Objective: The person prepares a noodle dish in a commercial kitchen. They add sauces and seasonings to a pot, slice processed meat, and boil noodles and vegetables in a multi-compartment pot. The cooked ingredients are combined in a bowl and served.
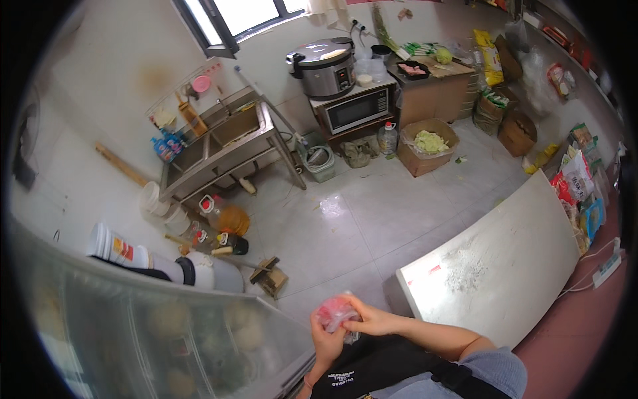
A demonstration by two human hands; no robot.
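A clear plastic bag with something pink and red in it (337,313) is held between both hands, in front of the black apron. My left hand (329,341) grips its lower left side, fingers bent around it. My right hand (371,316) holds it from the right, the thumb pressed on the plastic near its middle. What exactly the bag contains cannot be told. A glass-sided refrigerated case (199,334) with blurred pale items inside stands to the left of my hands, and a white chest freezer lid (488,259) lies to the right.
A steel sink (234,129) stands at the upper left, oil bottles (227,217) and a broom (269,277) below it. A rice cooker (326,67) sits above a microwave (358,110). A cardboard box of chopped cabbage (423,162) is on the tiled floor.
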